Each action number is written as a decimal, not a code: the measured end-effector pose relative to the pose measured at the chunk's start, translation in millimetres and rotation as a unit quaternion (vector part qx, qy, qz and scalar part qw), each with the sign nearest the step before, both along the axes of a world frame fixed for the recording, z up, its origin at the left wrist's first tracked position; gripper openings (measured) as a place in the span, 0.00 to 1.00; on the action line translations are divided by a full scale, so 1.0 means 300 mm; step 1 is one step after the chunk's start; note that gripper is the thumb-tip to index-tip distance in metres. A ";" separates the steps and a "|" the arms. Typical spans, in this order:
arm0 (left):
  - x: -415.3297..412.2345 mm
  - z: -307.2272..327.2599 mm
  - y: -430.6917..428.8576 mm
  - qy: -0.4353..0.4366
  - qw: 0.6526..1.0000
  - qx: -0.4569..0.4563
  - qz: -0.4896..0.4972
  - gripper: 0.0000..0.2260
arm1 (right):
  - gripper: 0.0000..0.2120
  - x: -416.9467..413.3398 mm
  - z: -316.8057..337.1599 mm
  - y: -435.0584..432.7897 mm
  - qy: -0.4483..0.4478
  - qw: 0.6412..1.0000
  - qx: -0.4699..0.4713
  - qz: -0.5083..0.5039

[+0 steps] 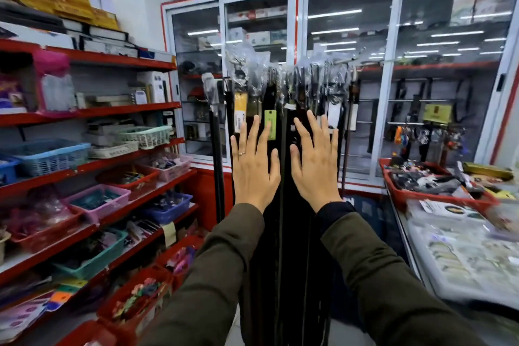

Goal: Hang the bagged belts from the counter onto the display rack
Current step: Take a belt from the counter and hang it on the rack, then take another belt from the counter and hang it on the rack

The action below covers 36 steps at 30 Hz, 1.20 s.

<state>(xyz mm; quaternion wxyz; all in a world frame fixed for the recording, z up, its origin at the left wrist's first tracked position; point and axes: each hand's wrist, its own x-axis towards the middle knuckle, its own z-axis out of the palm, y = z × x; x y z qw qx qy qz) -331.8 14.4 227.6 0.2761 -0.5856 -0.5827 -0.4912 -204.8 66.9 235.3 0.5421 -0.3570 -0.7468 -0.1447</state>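
Observation:
Several black belts in clear plastic bags (283, 98) hang side by side from the display rack (365, 60) straight ahead, their straps reaching down past my arms. A yellow tag (240, 105) and a green tag (270, 123) dangle among them. My left hand (254, 166) and my right hand (316, 163) are both raised flat in front of the hanging belts, palms forward, fingers spread, holding nothing. A ring sits on one finger of the left hand. Both arms wear dark olive sleeves.
Red shelves (92, 112) with plastic baskets of small goods fill the left side. Glass-door cabinets (393, 70) stand behind the rack. At the right is a counter (460, 258) with a red tray (438, 196) of dark items and bagged small goods.

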 end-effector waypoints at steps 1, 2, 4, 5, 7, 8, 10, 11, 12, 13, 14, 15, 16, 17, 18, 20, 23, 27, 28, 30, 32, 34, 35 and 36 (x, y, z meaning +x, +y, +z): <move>0.022 -0.037 -0.002 0.003 1.000 -0.014 -0.001 0.25 | 0.25 0.029 -0.031 -0.009 -0.008 1.000 -0.009 -0.017; 0.046 -0.077 -0.004 0.006 1.000 -0.029 -0.005 0.25 | 0.25 0.061 -0.064 -0.016 -0.016 0.999 -0.022 -0.033; 0.094 -0.151 -0.011 0.005 0.998 -0.056 -0.015 0.26 | 0.25 0.125 -0.127 -0.031 -0.032 0.997 -0.047 -0.059; 0.122 -0.188 -0.012 0.001 0.997 -0.069 -0.022 0.26 | 0.25 0.160 -0.162 -0.040 -0.041 0.995 -0.060 -0.075; 0.180 -0.252 -0.016 -0.010 0.995 -0.091 -0.042 0.26 | 0.25 0.224 -0.227 -0.063 -0.052 0.990 -0.083 -0.099; 0.214 -0.285 -0.021 -0.014 0.993 -0.101 -0.052 0.26 | 0.25 0.259 -0.259 -0.079 -0.055 0.988 -0.096 -0.108; 0.280 -0.342 -0.030 -0.016 0.990 -0.121 -0.072 0.26 | 0.25 0.323 -0.317 -0.109 -0.061 0.982 -0.123 -0.129; 0.315 -0.369 -0.035 -0.017 0.988 -0.131 -0.083 0.26 | 0.25 0.357 -0.345 -0.124 -0.064 0.979 -0.133 -0.141; 0.350 -0.397 -0.042 -0.017 0.985 -0.141 -0.095 0.26 | 0.25 0.393 -0.374 -0.141 -0.066 0.976 -0.141 -0.152; 0.387 -0.426 -0.050 -0.016 0.983 -0.150 -0.105 0.26 | 0.25 0.435 -0.406 -0.159 -0.066 0.973 -0.150 -0.161; 0.416 -0.452 -0.059 -0.014 0.981 -0.157 -0.114 0.26 | 0.25 0.472 -0.433 -0.176 -0.067 0.970 -0.160 -0.169; 0.453 -0.478 -0.069 -0.012 0.978 -0.165 -0.128 0.26 | 0.25 0.517 -0.464 -0.198 -0.069 0.965 -0.174 -0.182; 0.488 -0.502 -0.077 -0.009 0.974 -0.173 -0.144 0.26 | 0.25 0.559 -0.492 -0.220 -0.072 0.959 -0.188 -0.198; 0.523 -0.527 -0.087 -0.002 0.970 -0.182 -0.162 0.26 | 0.26 0.605 -0.520 -0.247 -0.074 0.952 -0.201 -0.217; 0.563 -0.554 -0.099 0.006 0.965 -0.192 -0.179 0.26 | 0.26 0.654 -0.550 -0.279 -0.073 0.945 -0.214 -0.236; 0.635 -0.601 -0.122 0.021 0.955 -0.207 -0.212 0.25 | 0.25 0.747 -0.605 -0.336 -0.068 0.933 -0.239 -0.261; 0.753 -0.680 -0.169 0.048 0.932 -0.237 -0.270 0.25 | 0.21 0.889 -0.688 -0.429 -0.055 0.915 -0.273 -0.292; 0.887 -0.785 -0.231 0.090 0.875 -0.291 -0.377 0.24 | 0.13 1.048 -0.764 -0.572 -0.061 0.862 -0.362 -0.350; 0.917 -0.810 -0.247 0.105 0.853 -0.310 -0.407 0.24 | 0.11 1.086 -0.771 -0.610 -0.068 0.845 -0.397 -0.351; 0.965 -0.852 -0.278 0.124 0.799 -0.356 -0.468 0.23 | 0.11 1.156 -0.776 -0.670 -0.083 0.805 -0.498 -0.312; 1.003 -0.887 -0.305 0.141 0.746 -0.393 -0.519 0.22 | 0.16 1.209 -0.770 -0.725 -0.073 0.755 -0.598 -0.259; 1.030 -0.909 -0.329 0.173 0.712 -0.419 -0.537 0.25 | 0.20 1.245 -0.768 -0.776 -0.023 0.720 -0.656 -0.224; 1.044 -0.919 -0.339 0.193 0.700 -0.429 -0.537 0.27 | 0.21 1.258 -0.765 -0.801 -0.012 0.705 -0.675 -0.218; 1.054 -0.928 -0.345 0.212 0.691 -0.438 -0.534 0.29 | 0.20 1.269 -0.765 -0.822 -0.018 0.686 -0.694 -0.215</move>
